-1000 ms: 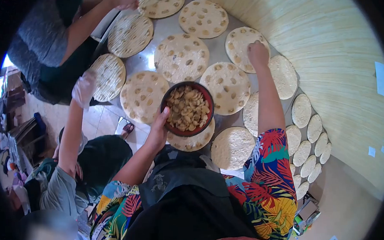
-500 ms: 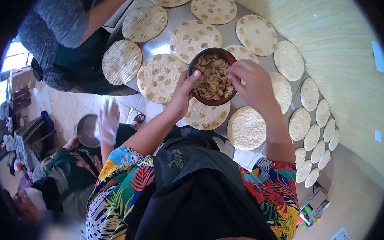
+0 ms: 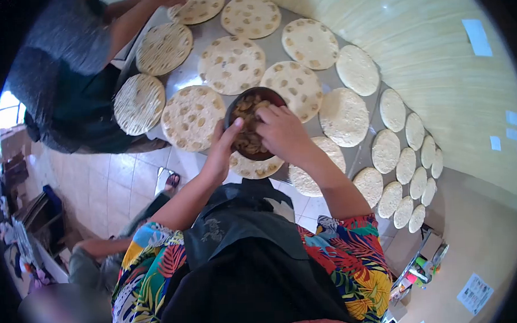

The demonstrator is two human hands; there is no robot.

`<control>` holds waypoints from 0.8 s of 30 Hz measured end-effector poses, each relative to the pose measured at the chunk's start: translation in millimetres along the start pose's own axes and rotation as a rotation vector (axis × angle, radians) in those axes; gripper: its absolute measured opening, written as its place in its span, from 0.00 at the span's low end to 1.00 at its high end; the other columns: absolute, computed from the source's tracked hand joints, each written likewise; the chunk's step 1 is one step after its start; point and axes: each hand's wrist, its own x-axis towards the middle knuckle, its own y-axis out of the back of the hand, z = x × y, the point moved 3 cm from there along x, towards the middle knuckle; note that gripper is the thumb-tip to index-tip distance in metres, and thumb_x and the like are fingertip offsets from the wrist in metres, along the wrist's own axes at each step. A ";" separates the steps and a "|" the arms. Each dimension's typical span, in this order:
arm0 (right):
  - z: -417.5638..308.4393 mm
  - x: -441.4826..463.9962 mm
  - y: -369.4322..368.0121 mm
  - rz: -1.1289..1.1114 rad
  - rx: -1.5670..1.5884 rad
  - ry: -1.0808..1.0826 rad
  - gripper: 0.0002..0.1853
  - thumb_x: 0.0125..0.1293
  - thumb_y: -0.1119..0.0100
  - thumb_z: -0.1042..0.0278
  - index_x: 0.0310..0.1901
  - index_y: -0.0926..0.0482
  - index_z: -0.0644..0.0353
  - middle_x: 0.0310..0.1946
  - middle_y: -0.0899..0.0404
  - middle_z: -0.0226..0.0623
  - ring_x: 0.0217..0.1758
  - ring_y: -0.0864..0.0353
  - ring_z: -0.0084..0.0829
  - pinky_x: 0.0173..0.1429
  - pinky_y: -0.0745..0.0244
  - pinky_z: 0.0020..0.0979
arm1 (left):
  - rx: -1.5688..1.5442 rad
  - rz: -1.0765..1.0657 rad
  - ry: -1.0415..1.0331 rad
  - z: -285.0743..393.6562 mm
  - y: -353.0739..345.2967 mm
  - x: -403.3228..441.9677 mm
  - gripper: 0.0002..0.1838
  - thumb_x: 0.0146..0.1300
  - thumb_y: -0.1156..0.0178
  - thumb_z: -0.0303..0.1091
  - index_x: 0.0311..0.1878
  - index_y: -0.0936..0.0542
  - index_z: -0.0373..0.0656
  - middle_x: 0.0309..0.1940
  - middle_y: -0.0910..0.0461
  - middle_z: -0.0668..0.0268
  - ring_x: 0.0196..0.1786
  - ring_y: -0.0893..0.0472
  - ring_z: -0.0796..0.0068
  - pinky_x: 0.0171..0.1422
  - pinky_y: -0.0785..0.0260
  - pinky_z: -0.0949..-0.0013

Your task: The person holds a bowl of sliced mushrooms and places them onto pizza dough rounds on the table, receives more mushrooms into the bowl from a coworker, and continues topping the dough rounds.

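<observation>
My left hand grips the near left side of a dark bowl with a reddish inside, its thumb over the rim. Flat brown slices, perhaps nuts or beans, fill part of the bowl. Into these reaches my right hand, fingers bent together and tips hidden, so what they pinch cannot be seen. Beneath and around the bowl lie round flat dough discs. One disc just beyond it and another disc to its left are dotted with brown slices.
A metal table carries several more discs; plain discs lie to the right, and ridged ones at left. A co-worker's arm reaches over the far left corner. A pale wall borders the table.
My right hand has gone from pinching above the bowl's right edge down into the slices. My view has shifted, and the gloved hand and metal pan at left have left it.
</observation>
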 end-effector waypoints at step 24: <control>321.6 -47.8 -70.7 0.871 1.183 -1.238 0.06 0.51 0.38 0.72 0.26 0.23 0.65 0.17 0.28 0.29 0.16 0.32 0.19 0.22 0.35 0.22 | -0.026 0.036 0.072 -22.0 -17.4 9.5 0.38 0.60 0.43 0.53 0.66 0.43 0.40 0.61 0.36 0.59 0.65 0.37 0.68 0.67 0.46 0.64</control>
